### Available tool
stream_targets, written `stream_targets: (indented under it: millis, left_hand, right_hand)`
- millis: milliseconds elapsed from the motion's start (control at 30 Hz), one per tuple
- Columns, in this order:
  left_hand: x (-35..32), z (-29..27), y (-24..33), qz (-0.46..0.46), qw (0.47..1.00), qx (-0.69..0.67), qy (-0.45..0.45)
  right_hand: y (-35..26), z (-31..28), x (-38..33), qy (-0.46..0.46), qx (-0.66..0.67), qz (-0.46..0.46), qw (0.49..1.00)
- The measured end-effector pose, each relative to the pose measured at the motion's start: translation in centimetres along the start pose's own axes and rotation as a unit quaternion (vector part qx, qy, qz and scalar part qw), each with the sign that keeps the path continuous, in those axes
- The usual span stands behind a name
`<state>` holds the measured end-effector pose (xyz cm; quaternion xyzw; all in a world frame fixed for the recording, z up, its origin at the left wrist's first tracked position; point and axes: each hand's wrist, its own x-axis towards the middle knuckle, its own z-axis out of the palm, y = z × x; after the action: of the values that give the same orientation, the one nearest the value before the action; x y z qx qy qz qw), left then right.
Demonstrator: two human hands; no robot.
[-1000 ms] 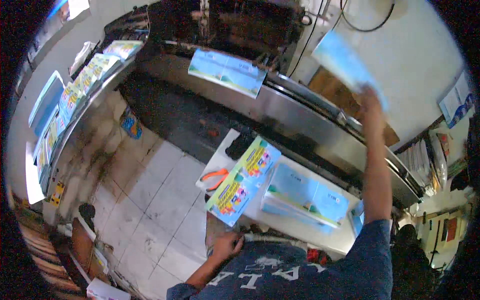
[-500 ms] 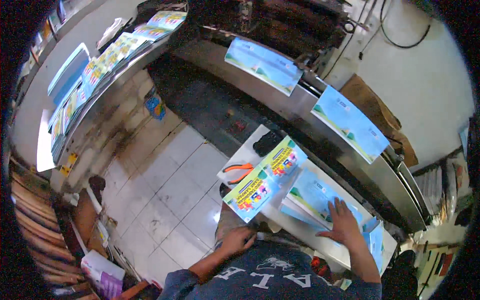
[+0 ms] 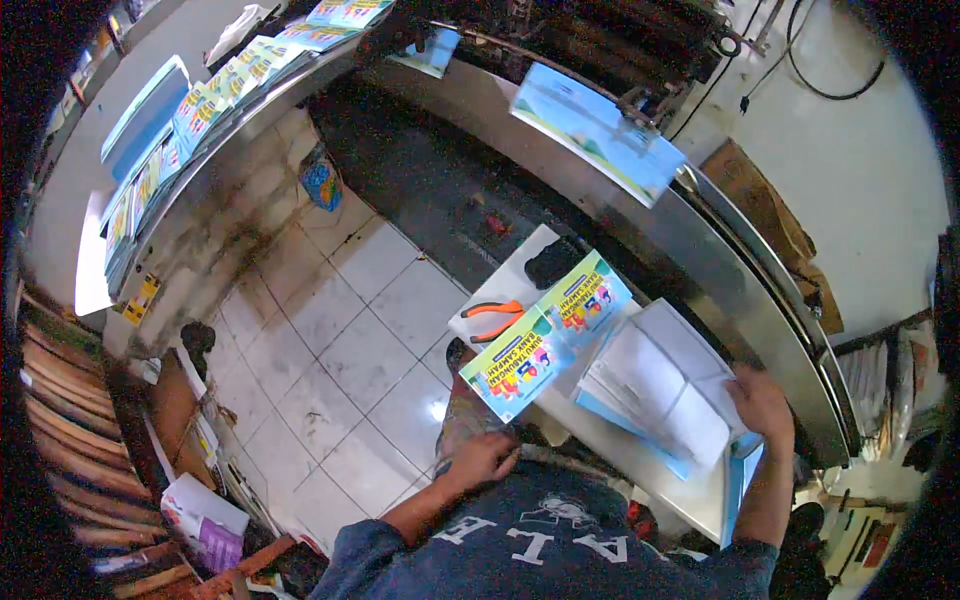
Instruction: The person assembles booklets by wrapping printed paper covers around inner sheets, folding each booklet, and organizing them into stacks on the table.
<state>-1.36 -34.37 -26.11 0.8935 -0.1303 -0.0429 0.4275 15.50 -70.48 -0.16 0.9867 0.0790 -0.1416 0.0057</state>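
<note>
On the small pale table (image 3: 645,462), a blue-covered booklet (image 3: 660,375) lies with its white inner pages turned up, some blurred by motion. My right hand (image 3: 762,402) grips the right-hand edge of those pages, fingers partly hidden behind the paper. Under that forearm lie more blue sheets (image 3: 740,478). My left hand (image 3: 482,460) rests on my lap, loosely curled and holding nothing. Left of the booklet is a wide printed cover sheet (image 3: 520,365) in yellow, green and blue, overhanging the table's edge. Orange-handled pliers (image 3: 497,318) lie just beyond it.
Along the metal machine rail (image 3: 760,255) hangs a blue cover (image 3: 600,135), with another blue cover (image 3: 430,50) farther left. Printed booklets (image 3: 190,120) line the shelf at upper left. A black object (image 3: 560,262) sits on the table's far end. White floor tiles (image 3: 340,350) stretch leftward.
My right hand has moved right from lying flat on the blue cover to gripping the edge; white pages now face up. Both covers on the rail have shifted away to the left.
</note>
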Motion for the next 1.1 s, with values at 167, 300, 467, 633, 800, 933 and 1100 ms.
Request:
stream_targets:
  millis: [167, 300, 467, 633, 800, 933, 1100]
  left_hand:
    - [0.1, 0.3, -0.6, -0.003, 1.000, -0.009, 0.022]
    - [0.2, 0.0, -0.7, 0.004, 1.000, -0.008, 0.022]
    - [-0.2, 0.1, -0.6, 0.006, 1.000, 0.026, 0.012]
    - [0.1, -0.8, -0.1, -0.020, 1.000, -0.014, -0.009]
    - [-0.2, -0.3, -0.5, -0.010, 1.000, -0.010, 0.009]
    - [0.0, -1.1, 0.7, -0.018, 0.998, -0.056, 0.022]
    - [0.3, 0.3, -0.6, 0.004, 0.999, -0.039, 0.000]
  right_hand:
    - [2.8, -1.1, 2.1, 0.007, 0.087, 0.015, 0.996]
    - [10.7, -3.3, 4.1, 0.164, 0.068, 0.045, 0.983]
    - [4.3, -13.1, 6.8, 0.286, 0.105, 0.162, 0.939]
    - [5.0, -7.5, 14.9, 0.528, -0.122, -0.051, 0.839]
    - [-0.7, -1.4, 12.3, 0.096, -0.117, -0.023, 0.988]
    - [-1.0, 3.6, 6.0, 0.167, 0.059, -0.059, 0.982]
    - [-4.6, 7.3, -2.4, 0.032, 0.031, -0.128, 0.991]
